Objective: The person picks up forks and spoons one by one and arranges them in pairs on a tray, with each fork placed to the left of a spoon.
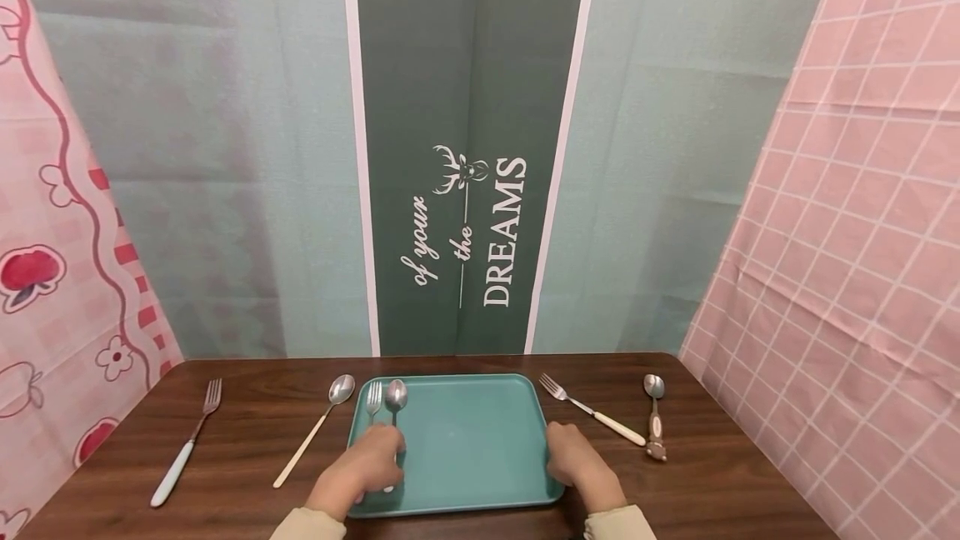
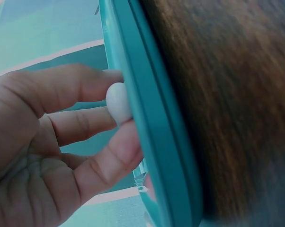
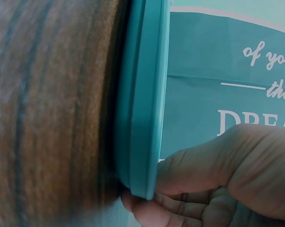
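Note:
On the teal tray (image 1: 465, 448), a spoon (image 1: 396, 395) and a fork (image 1: 374, 399) lie side by side at the left, bowl and tines toward the back. My left hand (image 1: 367, 463) pinches the spoon's white handle (image 2: 118, 101) between thumb and fingers, just inside the tray's near rim. The fork's handle runs under that hand and is mostly hidden. At the right edge of the tray, my right hand (image 1: 576, 455) grips the rim, its thumb (image 3: 180, 172) on top and fingers curled beneath the corner.
Left of the tray, a fork with a pale handle (image 1: 186, 448) and a cream-handled spoon (image 1: 318, 423) lie on the brown wooden table (image 1: 240, 407). To its right are a cream-handled fork (image 1: 592, 411) and a short spoon with a brown handle (image 1: 655, 419). Curtains (image 1: 637, 148) hang behind.

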The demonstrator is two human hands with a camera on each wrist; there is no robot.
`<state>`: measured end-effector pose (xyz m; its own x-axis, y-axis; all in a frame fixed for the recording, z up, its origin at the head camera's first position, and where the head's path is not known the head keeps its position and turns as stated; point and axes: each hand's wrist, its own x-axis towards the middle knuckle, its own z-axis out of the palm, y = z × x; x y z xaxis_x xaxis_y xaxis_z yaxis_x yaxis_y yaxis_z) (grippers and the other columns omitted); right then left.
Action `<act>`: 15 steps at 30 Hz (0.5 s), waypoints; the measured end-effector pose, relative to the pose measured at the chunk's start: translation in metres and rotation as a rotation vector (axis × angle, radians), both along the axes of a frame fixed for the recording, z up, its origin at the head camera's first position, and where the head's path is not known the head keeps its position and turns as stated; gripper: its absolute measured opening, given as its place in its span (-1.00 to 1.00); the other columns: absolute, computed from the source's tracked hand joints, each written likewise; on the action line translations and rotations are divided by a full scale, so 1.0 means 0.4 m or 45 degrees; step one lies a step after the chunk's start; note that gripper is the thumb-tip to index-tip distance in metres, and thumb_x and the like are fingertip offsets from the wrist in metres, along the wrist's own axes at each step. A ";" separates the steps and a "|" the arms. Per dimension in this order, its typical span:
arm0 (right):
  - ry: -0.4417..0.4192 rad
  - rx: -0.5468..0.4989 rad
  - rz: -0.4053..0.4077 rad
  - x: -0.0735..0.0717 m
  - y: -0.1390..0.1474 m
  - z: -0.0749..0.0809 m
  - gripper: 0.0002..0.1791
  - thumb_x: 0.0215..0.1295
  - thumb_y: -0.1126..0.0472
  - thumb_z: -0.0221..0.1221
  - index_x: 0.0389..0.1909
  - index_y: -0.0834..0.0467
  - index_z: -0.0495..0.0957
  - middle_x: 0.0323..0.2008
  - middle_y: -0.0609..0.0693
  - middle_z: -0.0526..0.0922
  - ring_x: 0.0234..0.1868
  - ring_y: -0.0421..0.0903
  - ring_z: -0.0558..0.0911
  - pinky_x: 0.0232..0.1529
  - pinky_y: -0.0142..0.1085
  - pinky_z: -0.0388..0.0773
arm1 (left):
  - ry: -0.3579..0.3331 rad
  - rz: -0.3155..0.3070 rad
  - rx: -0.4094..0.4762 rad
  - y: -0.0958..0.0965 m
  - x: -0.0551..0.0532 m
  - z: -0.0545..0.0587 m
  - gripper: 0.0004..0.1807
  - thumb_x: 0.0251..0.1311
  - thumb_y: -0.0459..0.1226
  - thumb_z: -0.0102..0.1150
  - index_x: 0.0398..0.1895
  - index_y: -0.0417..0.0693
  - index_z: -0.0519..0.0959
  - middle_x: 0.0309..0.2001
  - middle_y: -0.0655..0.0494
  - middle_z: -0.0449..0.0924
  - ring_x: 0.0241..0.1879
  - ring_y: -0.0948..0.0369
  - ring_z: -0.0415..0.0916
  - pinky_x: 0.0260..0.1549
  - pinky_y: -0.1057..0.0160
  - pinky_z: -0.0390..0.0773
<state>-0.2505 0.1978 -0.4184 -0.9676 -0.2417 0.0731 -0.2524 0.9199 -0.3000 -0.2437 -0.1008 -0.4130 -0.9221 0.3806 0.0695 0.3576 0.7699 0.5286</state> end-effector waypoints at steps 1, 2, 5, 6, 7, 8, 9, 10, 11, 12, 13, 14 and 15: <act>-0.002 0.002 -0.003 0.000 0.000 0.000 -0.82 -0.20 0.59 0.09 -0.51 0.34 0.41 -0.60 0.11 0.40 -0.57 -0.03 0.38 -0.54 -0.14 0.44 | -0.002 0.003 -0.001 0.001 0.001 0.001 -0.71 -0.42 -0.49 0.19 -0.44 -0.41 0.56 -0.44 -0.10 0.40 -0.42 0.03 0.32 -0.67 0.24 0.41; -0.006 0.004 -0.006 0.000 0.000 -0.001 -0.82 -0.20 0.59 0.09 -0.51 0.34 0.42 -0.60 0.11 0.40 -0.57 -0.04 0.38 -0.54 -0.15 0.44 | -0.006 0.006 -0.003 0.001 0.002 0.001 -0.71 -0.43 -0.49 0.19 -0.44 -0.40 0.56 -0.44 -0.09 0.40 -0.43 0.04 0.31 -0.67 0.24 0.40; -0.011 0.010 -0.014 -0.001 0.001 -0.001 -0.82 -0.20 0.59 0.10 -0.50 0.34 0.42 -0.61 0.10 0.39 -0.57 -0.04 0.38 -0.55 -0.16 0.44 | -0.016 0.008 -0.002 0.003 0.004 0.003 -0.71 -0.43 -0.48 0.20 -0.45 -0.39 0.56 -0.46 -0.08 0.38 -0.45 0.06 0.29 -0.66 0.23 0.39; -0.014 0.012 -0.015 -0.002 0.001 -0.002 -0.82 -0.20 0.59 0.10 -0.49 0.34 0.42 -0.61 0.10 0.39 -0.57 -0.04 0.38 -0.55 -0.16 0.44 | -0.021 0.010 -0.003 0.004 0.004 0.003 -0.71 -0.43 -0.48 0.20 -0.45 -0.39 0.56 -0.46 -0.07 0.38 -0.45 0.06 0.28 -0.65 0.22 0.39; -0.019 0.012 -0.017 -0.002 0.001 -0.002 -0.82 -0.19 0.59 0.10 -0.49 0.34 0.42 -0.61 0.09 0.39 -0.57 -0.04 0.37 -0.55 -0.16 0.43 | -0.031 0.015 -0.006 0.004 0.004 0.004 -0.71 -0.42 -0.47 0.21 -0.44 -0.39 0.57 -0.46 -0.07 0.37 -0.45 0.06 0.28 -0.63 0.21 0.40; -0.023 0.010 -0.019 -0.003 0.001 -0.002 -0.82 -0.19 0.59 0.10 -0.49 0.34 0.42 -0.61 0.09 0.39 -0.58 -0.04 0.37 -0.55 -0.16 0.43 | -0.040 0.016 -0.007 0.004 0.005 0.004 -0.70 -0.41 -0.47 0.22 -0.43 -0.39 0.57 -0.46 -0.07 0.37 -0.45 0.06 0.27 -0.61 0.20 0.40; -0.025 0.009 -0.019 -0.004 0.001 -0.002 -0.82 -0.19 0.59 0.10 -0.49 0.34 0.42 -0.61 0.09 0.38 -0.58 -0.04 0.37 -0.55 -0.16 0.43 | -0.046 0.019 -0.012 0.004 0.005 0.005 -0.70 -0.40 -0.47 0.23 -0.42 -0.40 0.57 -0.46 -0.07 0.38 -0.45 0.06 0.27 -0.59 0.19 0.41; -0.029 0.009 -0.022 -0.004 0.002 -0.003 -0.82 -0.19 0.59 0.10 -0.50 0.34 0.42 -0.61 0.09 0.38 -0.58 -0.05 0.37 -0.55 -0.16 0.43 | -0.050 0.021 -0.018 0.004 0.005 0.005 -0.69 -0.40 -0.46 0.23 -0.41 -0.40 0.57 -0.46 -0.07 0.38 -0.44 0.06 0.28 -0.58 0.17 0.42; -0.034 0.010 -0.024 -0.005 0.002 -0.003 -0.82 -0.19 0.59 0.10 -0.50 0.34 0.42 -0.61 0.09 0.38 -0.58 -0.05 0.37 -0.55 -0.16 0.43 | -0.048 0.021 -0.021 0.004 0.006 0.005 -0.69 -0.41 -0.46 0.23 -0.41 -0.40 0.57 -0.46 -0.07 0.38 -0.44 0.06 0.28 -0.57 0.17 0.42; -0.034 0.008 -0.024 -0.005 0.001 -0.003 -0.82 -0.19 0.59 0.10 -0.51 0.34 0.42 -0.62 0.09 0.38 -0.58 -0.05 0.37 -0.55 -0.16 0.43 | -0.043 0.020 -0.025 0.004 0.007 0.006 -0.69 -0.41 -0.46 0.23 -0.41 -0.39 0.57 -0.46 -0.07 0.38 -0.44 0.06 0.28 -0.56 0.17 0.42; -0.033 0.010 -0.025 -0.005 0.001 -0.003 -0.82 -0.20 0.59 0.10 -0.51 0.34 0.42 -0.62 0.09 0.38 -0.58 -0.05 0.37 -0.56 -0.16 0.43 | -0.038 0.017 -0.026 0.003 0.008 0.007 -0.69 -0.42 -0.47 0.24 -0.41 -0.40 0.57 -0.46 -0.07 0.39 -0.44 0.06 0.28 -0.55 0.17 0.42; -0.036 0.010 -0.029 -0.006 0.001 -0.003 -0.82 -0.20 0.59 0.11 -0.51 0.34 0.42 -0.62 0.09 0.38 -0.58 -0.04 0.37 -0.56 -0.16 0.43 | -0.027 0.010 -0.025 0.002 0.009 0.007 -0.69 -0.43 -0.48 0.23 -0.42 -0.40 0.57 -0.47 -0.06 0.39 -0.44 0.06 0.27 -0.56 0.17 0.41; -0.035 0.008 -0.030 -0.005 0.001 -0.003 -0.82 -0.20 0.59 0.11 -0.51 0.34 0.42 -0.62 0.09 0.38 -0.58 -0.04 0.38 -0.56 -0.16 0.43 | -0.013 0.004 -0.025 0.001 0.009 0.007 -0.69 -0.44 -0.48 0.23 -0.43 -0.40 0.57 -0.47 -0.06 0.39 -0.44 0.06 0.27 -0.56 0.18 0.41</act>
